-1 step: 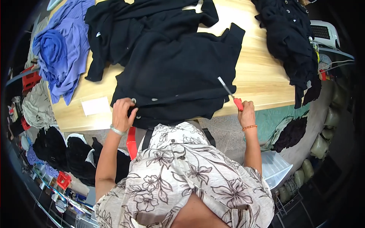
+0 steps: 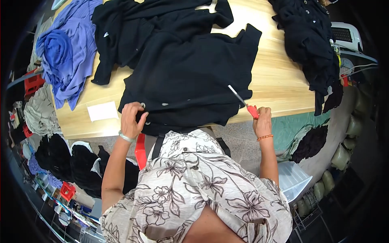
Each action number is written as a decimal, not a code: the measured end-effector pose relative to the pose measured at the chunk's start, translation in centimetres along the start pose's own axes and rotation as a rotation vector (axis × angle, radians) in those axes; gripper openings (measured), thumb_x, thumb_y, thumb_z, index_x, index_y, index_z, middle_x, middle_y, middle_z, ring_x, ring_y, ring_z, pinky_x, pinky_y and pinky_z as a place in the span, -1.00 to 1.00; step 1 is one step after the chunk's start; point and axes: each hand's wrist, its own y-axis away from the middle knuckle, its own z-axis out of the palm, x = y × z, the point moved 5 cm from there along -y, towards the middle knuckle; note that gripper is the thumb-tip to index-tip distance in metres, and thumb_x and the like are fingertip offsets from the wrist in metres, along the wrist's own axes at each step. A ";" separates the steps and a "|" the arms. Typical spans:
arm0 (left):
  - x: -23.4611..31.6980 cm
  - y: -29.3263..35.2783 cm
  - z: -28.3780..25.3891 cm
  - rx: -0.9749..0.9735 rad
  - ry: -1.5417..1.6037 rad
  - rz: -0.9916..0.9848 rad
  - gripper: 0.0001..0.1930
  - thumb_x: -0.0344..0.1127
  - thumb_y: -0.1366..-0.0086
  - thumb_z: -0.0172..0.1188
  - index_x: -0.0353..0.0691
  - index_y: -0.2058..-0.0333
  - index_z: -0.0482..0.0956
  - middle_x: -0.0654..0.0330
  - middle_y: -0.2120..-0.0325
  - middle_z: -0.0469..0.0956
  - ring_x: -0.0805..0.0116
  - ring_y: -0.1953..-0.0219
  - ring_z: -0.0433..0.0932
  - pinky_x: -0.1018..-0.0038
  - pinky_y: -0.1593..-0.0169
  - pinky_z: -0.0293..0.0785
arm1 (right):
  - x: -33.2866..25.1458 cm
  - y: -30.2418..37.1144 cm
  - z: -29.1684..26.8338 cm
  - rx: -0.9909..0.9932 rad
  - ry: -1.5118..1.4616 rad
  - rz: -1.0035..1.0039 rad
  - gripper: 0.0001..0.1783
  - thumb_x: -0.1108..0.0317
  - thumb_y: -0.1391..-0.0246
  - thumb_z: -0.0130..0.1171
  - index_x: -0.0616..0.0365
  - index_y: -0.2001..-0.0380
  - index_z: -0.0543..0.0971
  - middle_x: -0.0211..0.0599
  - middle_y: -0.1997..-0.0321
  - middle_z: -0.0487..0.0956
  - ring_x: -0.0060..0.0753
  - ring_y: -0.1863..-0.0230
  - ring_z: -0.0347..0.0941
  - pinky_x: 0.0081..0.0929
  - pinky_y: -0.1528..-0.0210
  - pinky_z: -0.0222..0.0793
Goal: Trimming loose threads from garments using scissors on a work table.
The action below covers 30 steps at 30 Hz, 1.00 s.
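A black garment point(image 2: 194, 73) lies spread at the near edge of the wood-grain table point(image 2: 283, 95), its lower folds reaching that edge and a row of pale buttons running along its near side. The left hand point(image 2: 133, 120) rests on the garment's near left corner, thumb and fingers apart, with a button just by the index fingertip. The right hand point(image 2: 263, 119), by the table's near edge, is closed around the red handle of a slim metal-bladed tool point(image 2: 253, 111). The blade slants away to the left over the garment's near right part; whether it touches the cloth, I cannot tell.

Left of the garment, close to the near left corner of the table, lies a white paper point(image 2: 102, 111). A second black garment point(image 2: 117, 40) sits beyond, toward the far edge. Blue-violet clothing point(image 2: 79, 69) covers the left edge; a dark buttoned garment point(image 2: 306, 44) lies along the right edge. Green cloth point(image 2: 287, 129) lies below the near right part of the table.
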 end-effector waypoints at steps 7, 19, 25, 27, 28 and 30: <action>-0.7 1.6 2.2 -0.010 -0.057 -0.038 -0.69 -0.53 0.02 0.29 -0.23 0.24 0.49 0.06 0.29 0.41 0.04 0.19 0.43 0.27 0.11 0.38 | -5.3 3.8 -0.5 -0.032 -0.394 -0.266 -0.55 0.65 0.15 0.11 0.10 0.11 0.45 -0.12 0.22 0.51 0.04 0.11 0.43 -0.20 0.05 0.35; -3.1 1.3 4.9 -0.131 0.178 -0.111 -0.80 -0.56 0.06 0.28 -0.22 0.43 0.47 0.15 0.51 0.39 0.11 0.35 0.42 0.27 0.21 0.37 | -18.5 7.4 2.6 -0.536 -0.101 -0.683 -0.75 0.33 0.00 0.12 0.22 0.27 0.42 0.00 0.56 0.57 0.08 0.40 0.55 -0.05 0.32 0.44; 2.4 -0.5 3.3 0.081 0.008 0.213 -0.81 -0.24 -0.09 0.32 -0.13 0.34 0.56 0.23 0.40 0.52 0.21 0.26 0.46 0.32 0.19 0.29 | -17.9 8.3 0.1 -0.434 -0.262 -0.517 -0.70 0.29 -0.06 0.14 0.13 0.14 0.42 -0.05 0.30 0.58 0.00 0.16 0.52 -0.12 0.18 0.43; 3.1 -1.6 5.8 0.040 0.124 0.131 -0.80 -0.29 -0.10 0.30 -0.18 0.31 0.53 0.19 0.38 0.52 0.17 0.26 0.49 0.31 0.17 0.38 | -16.8 8.7 -0.1 -0.413 -0.165 -0.389 -0.72 0.29 -0.08 0.13 0.13 0.15 0.42 -0.07 0.30 0.58 0.00 0.16 0.52 -0.12 0.19 0.43; 2.7 -1.8 7.4 -0.019 0.165 0.045 -0.80 -0.32 -0.09 0.30 -0.19 0.32 0.52 0.17 0.39 0.52 0.14 0.26 0.50 0.29 0.18 0.40 | -16.6 9.1 -0.4 -0.386 -0.142 -0.362 -0.73 0.31 -0.06 0.14 0.13 0.17 0.43 -0.05 0.33 0.59 0.02 0.19 0.53 -0.11 0.20 0.43; 1.6 -1.9 9.5 -0.153 0.341 -0.236 -0.81 -0.42 -0.04 0.30 -0.22 0.37 0.48 0.12 0.41 0.51 0.10 0.26 0.51 0.26 0.18 0.44 | -16.1 10.0 -0.6 -0.406 -0.097 -0.346 -0.74 0.31 -0.05 0.14 0.13 0.19 0.44 -0.03 0.37 0.59 0.04 0.23 0.54 -0.09 0.21 0.43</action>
